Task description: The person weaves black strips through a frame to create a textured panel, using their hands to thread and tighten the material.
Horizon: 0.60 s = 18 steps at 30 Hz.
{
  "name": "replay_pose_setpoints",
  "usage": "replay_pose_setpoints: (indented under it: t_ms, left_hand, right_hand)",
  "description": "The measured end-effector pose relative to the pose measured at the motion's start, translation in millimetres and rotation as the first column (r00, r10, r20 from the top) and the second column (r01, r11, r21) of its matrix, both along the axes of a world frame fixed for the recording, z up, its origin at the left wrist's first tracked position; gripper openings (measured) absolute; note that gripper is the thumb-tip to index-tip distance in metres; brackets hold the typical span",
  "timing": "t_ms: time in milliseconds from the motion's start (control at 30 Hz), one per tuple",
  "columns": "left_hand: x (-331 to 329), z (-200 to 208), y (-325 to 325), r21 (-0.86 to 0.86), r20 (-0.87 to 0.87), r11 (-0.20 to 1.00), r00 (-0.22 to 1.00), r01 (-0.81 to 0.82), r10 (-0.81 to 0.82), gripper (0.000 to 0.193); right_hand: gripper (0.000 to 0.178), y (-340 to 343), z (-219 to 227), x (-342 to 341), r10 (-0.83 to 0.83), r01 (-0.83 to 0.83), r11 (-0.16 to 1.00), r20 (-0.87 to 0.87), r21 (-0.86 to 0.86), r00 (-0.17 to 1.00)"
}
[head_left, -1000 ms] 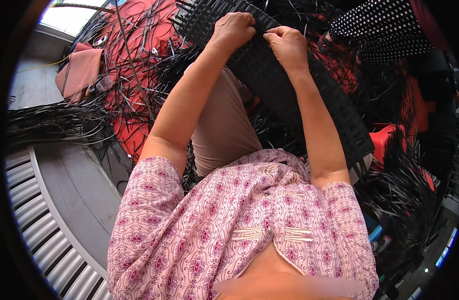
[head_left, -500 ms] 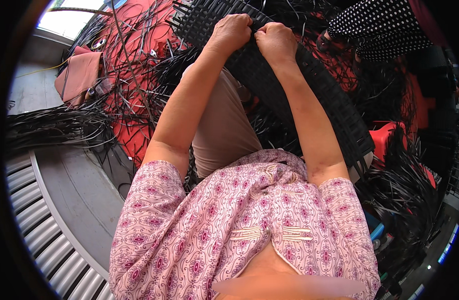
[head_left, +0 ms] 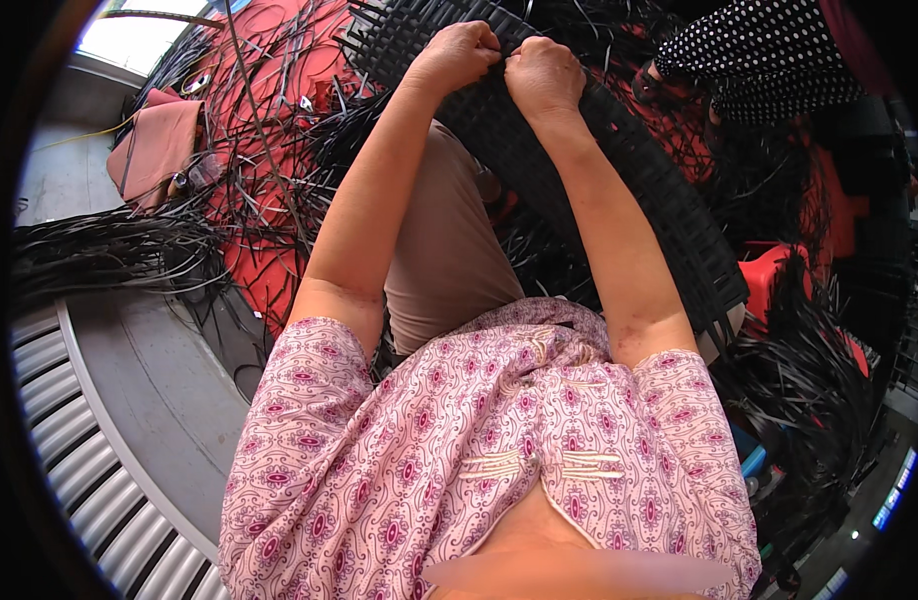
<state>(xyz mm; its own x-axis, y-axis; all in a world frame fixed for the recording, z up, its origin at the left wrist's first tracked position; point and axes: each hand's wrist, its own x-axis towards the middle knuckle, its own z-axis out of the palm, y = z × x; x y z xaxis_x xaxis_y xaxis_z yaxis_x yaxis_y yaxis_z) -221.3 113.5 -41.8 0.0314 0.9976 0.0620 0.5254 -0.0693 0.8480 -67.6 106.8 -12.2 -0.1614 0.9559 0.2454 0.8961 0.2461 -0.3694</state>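
Observation:
A long curved panel of black woven plastic strips (head_left: 634,165) lies slantwise from the far middle toward my right, beside my bent leg. My left hand (head_left: 457,58) is closed against its upper face, the fingers bent into the weave. Close to its right, my right hand (head_left: 545,76) is also closed on the panel, knuckles up. The fingertips of both hands are mostly hidden, so a single strip between them cannot be made out. Loose strip ends stick out at both ends of the panel.
Loose black strips (head_left: 279,150) are strewn over a red floor covering (head_left: 254,265). A strip bundle (head_left: 119,250) lies left, near a grey slatted platform (head_left: 84,440). A red plastic object (head_left: 769,270) stands right. Another person's dotted trousers (head_left: 759,55) show at the far right.
Both hands have shifted slightly farther away and a little to the left, still closed at the weave. The panel stays in nearly the same place.

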Motion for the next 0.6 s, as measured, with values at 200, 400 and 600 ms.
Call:
replay_pose_setpoints:
  t_ms: [200, 400, 600]
  left_hand:
    - [-20, 3, -3, 0.032, 0.101, 0.993, 0.989, -0.111, 0.107, 0.019]
    - [-46, 20, -7, 0.097, 0.390, 0.964, 0.900, -0.249, 0.193, 0.008]
    - [-49, 93, -44, 0.246, 0.331, 0.928, 0.924, -0.280, 0.191, 0.005]
  right_hand:
    - [0.038, -22, 14, 4, 0.104, -0.104, 0.995, -0.108, 0.012, 0.989]
    - [0.040, -19, 16, 22, 0.253, -0.205, 0.962, -0.315, 0.178, 0.915]
    - [0.021, 5, 38, 6, 0.407, -0.342, 0.910, -0.657, 0.234, 0.634]
